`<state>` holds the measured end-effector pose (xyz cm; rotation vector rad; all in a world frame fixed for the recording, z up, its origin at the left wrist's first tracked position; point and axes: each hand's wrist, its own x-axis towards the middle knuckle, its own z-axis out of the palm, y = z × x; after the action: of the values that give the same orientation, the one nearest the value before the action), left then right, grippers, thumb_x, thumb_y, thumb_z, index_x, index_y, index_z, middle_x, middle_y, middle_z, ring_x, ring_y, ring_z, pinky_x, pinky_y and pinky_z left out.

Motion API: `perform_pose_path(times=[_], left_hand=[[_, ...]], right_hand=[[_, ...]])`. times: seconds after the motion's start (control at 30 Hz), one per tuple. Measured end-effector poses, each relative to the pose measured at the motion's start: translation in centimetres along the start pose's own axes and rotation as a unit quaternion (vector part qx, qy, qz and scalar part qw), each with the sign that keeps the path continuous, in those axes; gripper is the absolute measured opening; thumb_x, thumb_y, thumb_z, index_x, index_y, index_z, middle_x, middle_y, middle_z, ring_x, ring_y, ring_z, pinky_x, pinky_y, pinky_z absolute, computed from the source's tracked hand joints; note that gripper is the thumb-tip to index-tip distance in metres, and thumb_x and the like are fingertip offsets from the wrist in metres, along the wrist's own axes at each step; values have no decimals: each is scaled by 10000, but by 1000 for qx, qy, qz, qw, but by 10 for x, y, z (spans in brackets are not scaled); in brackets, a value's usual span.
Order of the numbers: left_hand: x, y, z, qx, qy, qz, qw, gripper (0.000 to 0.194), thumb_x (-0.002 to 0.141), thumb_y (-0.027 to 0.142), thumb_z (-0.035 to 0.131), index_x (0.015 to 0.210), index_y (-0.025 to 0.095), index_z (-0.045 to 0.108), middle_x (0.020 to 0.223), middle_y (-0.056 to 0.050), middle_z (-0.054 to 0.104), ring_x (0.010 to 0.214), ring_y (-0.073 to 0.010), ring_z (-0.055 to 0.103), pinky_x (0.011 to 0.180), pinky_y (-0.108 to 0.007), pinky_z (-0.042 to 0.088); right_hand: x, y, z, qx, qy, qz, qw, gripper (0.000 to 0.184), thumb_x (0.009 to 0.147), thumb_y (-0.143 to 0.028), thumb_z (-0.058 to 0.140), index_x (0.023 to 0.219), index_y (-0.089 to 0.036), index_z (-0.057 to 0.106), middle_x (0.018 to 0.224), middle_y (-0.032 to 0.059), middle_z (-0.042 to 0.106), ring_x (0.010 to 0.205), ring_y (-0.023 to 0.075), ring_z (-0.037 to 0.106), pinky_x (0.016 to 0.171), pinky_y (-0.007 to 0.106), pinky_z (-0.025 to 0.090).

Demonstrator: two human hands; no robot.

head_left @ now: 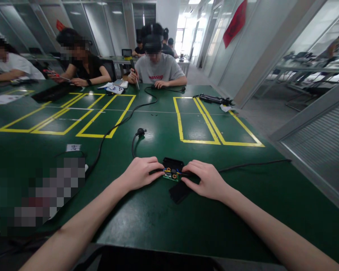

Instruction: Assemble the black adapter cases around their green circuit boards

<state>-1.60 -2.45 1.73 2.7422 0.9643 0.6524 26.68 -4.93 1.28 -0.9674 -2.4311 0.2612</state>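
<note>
A small green circuit board point(171, 177) with copper-ringed coils and blue and yellow wires is in front of me, between my hands. My left hand point(139, 174) pinches the black cable at the board's left end. My right hand point(205, 177) closes round the black cable at the right end, its thumb close to the board's edge. Just behind the board lies an open black plastic case half point(173, 164). A flat black cover point(180, 192) rests on the table below my right fingers. My fingertips partly hide the cable ends.
A black power plug point(141, 131) lies beyond my left hand, and a cable point(254, 164) runs off right. Left of me is a blurred-out long object point(49, 192). Yellow tape point(200, 142) marks the green table. Several people sit across, one holding a screwdriver-like tool point(136, 75).
</note>
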Motion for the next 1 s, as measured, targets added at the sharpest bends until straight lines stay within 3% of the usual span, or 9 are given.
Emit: perform_pose_path(times=[0.2,0.4,0.6,0.7,0.77,0.9,1.0], left_hand=[[0,2,-1,15,23,-20,999,253,1039,365,556,1036,192,740,892,-39,726,742,-141,694,639,-224,492],[1,2,3,19,9,-33,999,233,1027,345,563,1022,194,740,893,-33,723,752,-142,693,652,-223,494],[4,0,5,27,5,-41,999,214,1020,330,574,1011,197,742,876,-26,720,749,-145,694,650,-220,480],[5,-1,4,26,-3,-39,999,221,1026,330,568,1023,196,744,883,-28,718,752,-146,693,658,-221,482],[5,-2,3,25,-7,-39,999,220,1027,335,574,1029,196,744,892,-29,719,766,-149,696,666,-223,485],[6,-4,5,17,-10,-41,999,214,1026,338,585,1040,194,742,909,-31,722,791,-152,700,683,-227,495],[7,-4,5,-9,11,-43,999,192,1018,309,598,1060,180,734,936,-41,727,790,-154,696,692,-239,510]], right_hand=[[-2,0,-5,68,-72,-7,995,604,717,-417,848,1216,-211,576,1148,118,664,980,268,667,853,395,542],[-1,-8,8,33,-50,-18,998,388,791,-409,826,1025,-211,588,1295,140,541,966,225,659,810,373,577],[6,-20,23,-18,14,28,999,457,766,-514,838,962,-211,556,1258,160,573,906,248,667,748,415,608],[8,-17,19,-6,10,25,1000,524,731,-566,855,971,-219,544,1264,150,580,928,256,680,745,402,606],[7,-12,14,8,9,26,1000,469,798,-549,802,997,-224,529,1257,138,596,920,241,684,731,377,594],[4,4,4,-2,34,44,998,155,976,-358,586,1034,-218,553,1045,92,684,823,205,685,694,322,551],[2,14,0,-31,38,50,998,144,1002,-316,545,927,-212,611,819,50,699,701,189,670,624,292,498]])
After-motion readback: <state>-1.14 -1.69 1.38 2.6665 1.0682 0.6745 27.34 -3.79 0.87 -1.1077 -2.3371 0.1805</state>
